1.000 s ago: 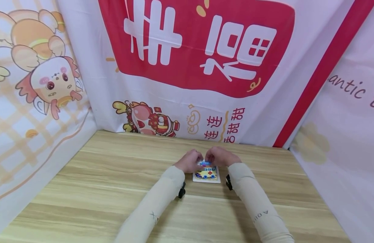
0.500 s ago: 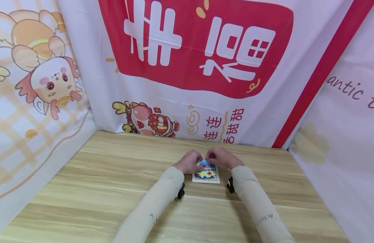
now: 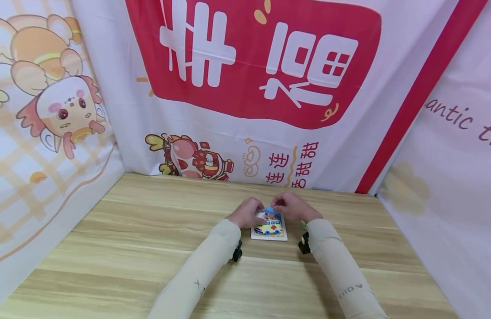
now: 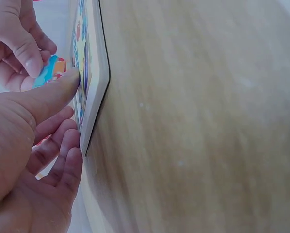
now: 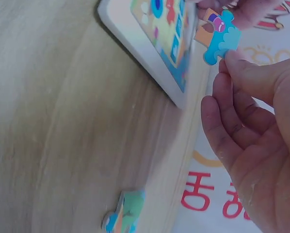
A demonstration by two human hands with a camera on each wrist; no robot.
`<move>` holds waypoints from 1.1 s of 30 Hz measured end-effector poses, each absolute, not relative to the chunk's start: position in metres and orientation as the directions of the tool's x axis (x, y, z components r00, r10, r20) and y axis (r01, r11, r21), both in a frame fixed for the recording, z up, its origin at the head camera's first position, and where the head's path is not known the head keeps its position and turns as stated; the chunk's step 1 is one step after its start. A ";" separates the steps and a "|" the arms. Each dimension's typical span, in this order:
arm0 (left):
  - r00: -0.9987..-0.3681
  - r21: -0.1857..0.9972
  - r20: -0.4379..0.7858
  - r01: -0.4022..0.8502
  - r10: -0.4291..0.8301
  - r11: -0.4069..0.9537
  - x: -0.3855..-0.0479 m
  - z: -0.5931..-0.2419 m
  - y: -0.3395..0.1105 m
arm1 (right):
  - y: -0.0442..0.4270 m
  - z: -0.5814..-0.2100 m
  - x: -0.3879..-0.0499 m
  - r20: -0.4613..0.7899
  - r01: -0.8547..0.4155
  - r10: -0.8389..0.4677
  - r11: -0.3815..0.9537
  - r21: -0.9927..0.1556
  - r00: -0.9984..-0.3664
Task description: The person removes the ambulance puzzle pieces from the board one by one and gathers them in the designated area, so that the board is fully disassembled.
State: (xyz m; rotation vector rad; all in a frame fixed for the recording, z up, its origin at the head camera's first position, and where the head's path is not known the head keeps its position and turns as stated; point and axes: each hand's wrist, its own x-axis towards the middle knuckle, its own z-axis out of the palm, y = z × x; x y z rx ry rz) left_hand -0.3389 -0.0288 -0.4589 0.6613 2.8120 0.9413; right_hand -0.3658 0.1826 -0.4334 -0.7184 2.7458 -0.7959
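Observation:
A small jigsaw puzzle board (image 3: 269, 238) with a pale frame and a yellow ambulance picture lies on the wooden table. My left hand (image 3: 247, 212) grips its left side, the thumb (image 4: 57, 92) over the picture and the other fingers along the edge. Between thumb and index finger, my right hand (image 3: 293, 206) pinches a blue and orange puzzle piece (image 5: 225, 41) by its blue side. That piece is held tilted at the board's far end, close to the left hand. Whether it touches the board is hard to tell.
A loose puzzle piece (image 5: 128, 212), green, blue and orange, lies on the table (image 3: 169, 248) to the right of the board, partly below my right wrist. Printed cloth (image 3: 245, 106) hangs behind the table and along both sides.
My right forearm has shifted slightly right and turned, and the pinched piece stands more upright. The loose piece beside the right wrist has come into sight. The left hand keeps its place.

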 end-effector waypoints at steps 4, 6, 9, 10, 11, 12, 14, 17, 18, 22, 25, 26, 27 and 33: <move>-0.898 0.593 0.044 0.376 0.438 0.712 -0.338 -0.458 -0.029 | 0.199 -0.431 -0.367 -0.037 -0.385 -0.489 0.729 -0.566 -0.872; -0.899 0.591 0.042 0.374 0.436 0.715 -0.338 -0.458 -0.029 | 0.210 -0.428 -0.366 -0.037 -0.382 -0.486 0.729 -0.568 -0.873; -0.904 0.592 0.033 0.362 0.427 0.720 -0.338 -0.458 -0.029 | 0.230 -0.425 -0.364 -0.041 -0.381 -0.482 0.738 -0.557 -0.875; -0.904 0.592 0.030 0.360 0.426 0.721 -0.338 -0.458 -0.029 | 0.236 -0.424 -0.363 -0.046 -0.378 -0.482 0.740 -0.557 -0.875; -0.904 0.591 0.027 0.358 0.426 0.723 -0.338 -0.458 -0.029 | 0.244 -0.423 -0.362 -0.050 -0.375 -0.479 0.743 -0.554 -0.876; -0.905 0.591 0.023 0.356 0.426 0.724 -0.338 -0.458 -0.029 | 0.251 -0.422 -0.361 -0.052 -0.376 -0.479 0.748 -0.547 -0.876; -0.903 0.588 0.020 0.357 0.428 0.726 -0.338 -0.459 -0.029 | 0.266 -0.420 -0.359 -0.059 -0.371 -0.476 0.752 -0.545 -0.878; -0.903 0.585 0.017 0.357 0.429 0.729 -0.339 -0.460 -0.029 | 0.288 -0.417 -0.356 -0.078 -0.371 -0.484 0.756 -0.538 -0.872; -0.903 0.584 0.017 0.357 0.429 0.729 -0.340 -0.461 -0.029 | 0.296 -0.416 -0.355 -0.088 -0.371 -0.488 0.758 -0.536 -0.869; -0.905 0.589 0.014 0.352 0.426 0.728 -0.341 -0.462 -0.029 | 0.319 -0.410 -0.352 -0.159 -0.350 -0.491 0.779 -0.520 -0.857; -0.902 0.590 0.016 0.356 0.431 0.724 -0.340 -0.460 -0.029 | 0.329 -0.405 -0.349 -0.210 -0.319 -0.475 0.799 -0.510 -0.854; -0.901 0.591 0.017 0.360 0.434 0.722 -0.340 -0.459 -0.029 | 0.331 -0.405 -0.348 -0.223 -0.307 -0.465 0.807 -0.505 -0.857; -0.899 0.589 0.019 0.364 0.438 0.721 -0.339 -0.459 -0.029 | 0.332 -0.404 -0.347 -0.234 -0.296 -0.454 0.816 -0.497 -0.859; -0.896 0.579 0.026 0.375 0.444 0.723 -0.338 -0.457 -0.030 | 0.334 -0.408 -0.345 -0.275 -0.237 -0.386 0.861 -0.450 -0.881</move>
